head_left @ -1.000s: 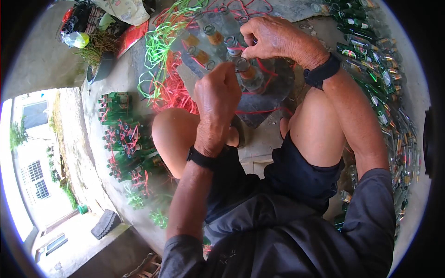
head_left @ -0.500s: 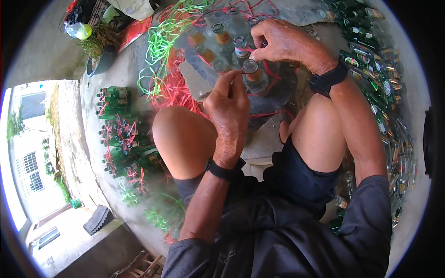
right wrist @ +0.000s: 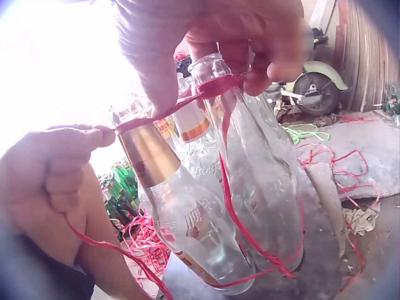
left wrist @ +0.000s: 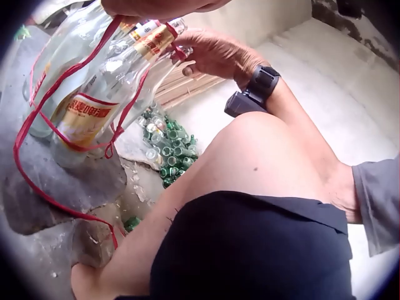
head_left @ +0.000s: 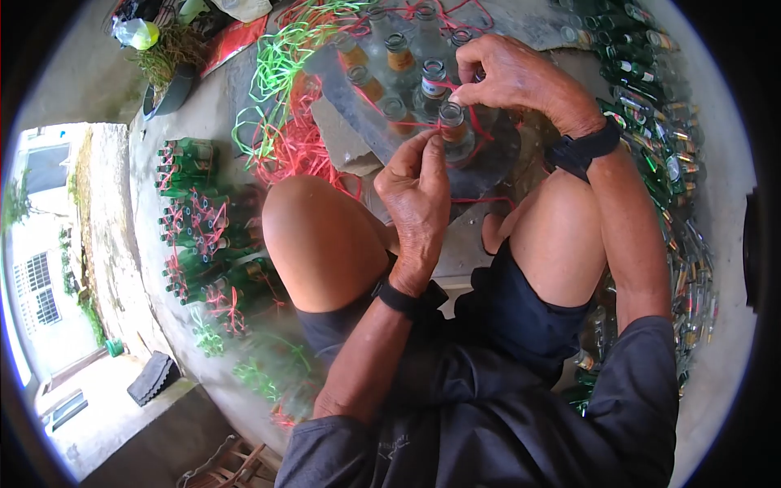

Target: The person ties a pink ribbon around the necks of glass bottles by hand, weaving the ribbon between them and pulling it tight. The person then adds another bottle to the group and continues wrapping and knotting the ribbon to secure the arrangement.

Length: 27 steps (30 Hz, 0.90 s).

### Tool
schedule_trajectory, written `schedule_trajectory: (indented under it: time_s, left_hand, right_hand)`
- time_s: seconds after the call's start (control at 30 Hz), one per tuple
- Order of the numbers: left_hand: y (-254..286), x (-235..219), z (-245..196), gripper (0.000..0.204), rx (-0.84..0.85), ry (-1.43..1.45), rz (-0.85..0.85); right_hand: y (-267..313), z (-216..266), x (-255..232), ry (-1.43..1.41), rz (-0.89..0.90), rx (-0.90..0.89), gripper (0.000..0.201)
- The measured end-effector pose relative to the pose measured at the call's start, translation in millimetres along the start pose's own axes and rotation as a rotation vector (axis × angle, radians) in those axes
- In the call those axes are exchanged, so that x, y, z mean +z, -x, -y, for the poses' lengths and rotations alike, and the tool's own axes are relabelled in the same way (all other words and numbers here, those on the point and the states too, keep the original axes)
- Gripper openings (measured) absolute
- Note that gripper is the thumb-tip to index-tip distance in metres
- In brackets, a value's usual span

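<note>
Several clear glass bottles with gold neck labels [head_left: 453,130] stand grouped on a dark slab [head_left: 496,167]. A red plastic strip [right wrist: 228,200] runs round their lower bodies and up to the necks. My left hand [head_left: 416,195] pinches the strip close to the front bottle's neck; in the right wrist view its fingertips [right wrist: 107,134] pull it out sideways. At the neck of a neighbouring bottle [right wrist: 206,65], my right hand [head_left: 525,85] holds the strip between thumb and fingers. A loose length of strip [left wrist: 22,159] hangs down from the left hand.
Heaped red strips [head_left: 297,142] and green strips [head_left: 297,49] lie left of the slab, beside a flat stone [head_left: 342,138]. Green bottles tied with red strip [head_left: 195,211] stand further left. Many loose bottles [head_left: 643,106] are piled along the right. My bent knees flank the slab.
My left hand has drawn back from the front bottle's rim toward my body, and its fingertips are now below the rim. My right hand stays at the necks while the head view shifts slightly.
</note>
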<state>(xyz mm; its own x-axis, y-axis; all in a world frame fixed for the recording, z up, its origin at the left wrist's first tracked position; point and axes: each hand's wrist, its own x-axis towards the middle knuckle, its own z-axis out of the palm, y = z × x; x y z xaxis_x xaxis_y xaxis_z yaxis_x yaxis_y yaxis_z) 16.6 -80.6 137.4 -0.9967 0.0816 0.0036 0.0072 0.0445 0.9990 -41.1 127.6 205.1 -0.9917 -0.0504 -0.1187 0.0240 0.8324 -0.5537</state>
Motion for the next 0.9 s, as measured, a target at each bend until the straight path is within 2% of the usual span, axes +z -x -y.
schedule_trajectory:
  time_s: [0.13,0.2,0.23,0.3,0.33,0.4,0.53,0.6,0.73,0.8,0.9]
  left_hand:
    - [-6,-3,6,0.023,-0.112,0.064,0.042]
    - [-11,-4,9,0.024,-0.236,0.161,0.088]
    - [-14,-4,11,0.024,-0.233,0.169,0.084]
    - [-19,-5,11,0.022,-0.244,0.202,0.123]
    - [-21,-7,9,0.022,-0.243,0.209,0.120]
    - [-24,-11,5,0.022,-0.340,0.196,0.148]
    - [-29,-13,4,0.022,-0.373,0.169,0.140]
    - [-30,-12,1,0.022,-0.381,0.160,0.137]
    - [-31,-8,8,0.022,-0.336,0.240,0.127]
    - [-32,-10,6,0.020,-0.334,0.267,0.148]
    - [-35,-8,11,0.020,-0.342,0.239,0.092]
  right_hand:
    - [-2,-9,5,-0.032,-0.008,-0.078,0.032]
    - [-4,-16,6,-0.031,-0.030,-0.165,0.034]
    - [-6,-21,7,-0.023,-0.027,-0.169,0.034]
    - [-7,-21,7,0.028,-0.073,-0.306,0.032]
    - [-3,-17,3,0.035,-0.070,-0.308,0.032]
    - [9,-5,-7,-0.131,0.000,-0.086,0.034]
    - [8,-13,-5,-0.141,-0.092,-0.170,0.026]
    - [12,-9,-7,-0.115,-0.249,-0.156,0.015]
    - [12,7,-4,-0.241,-0.241,-0.283,0.014]
    - [8,13,3,-0.129,-0.176,-0.469,0.015]
    - [6,24,10,-0.063,-0.091,-0.455,0.024]
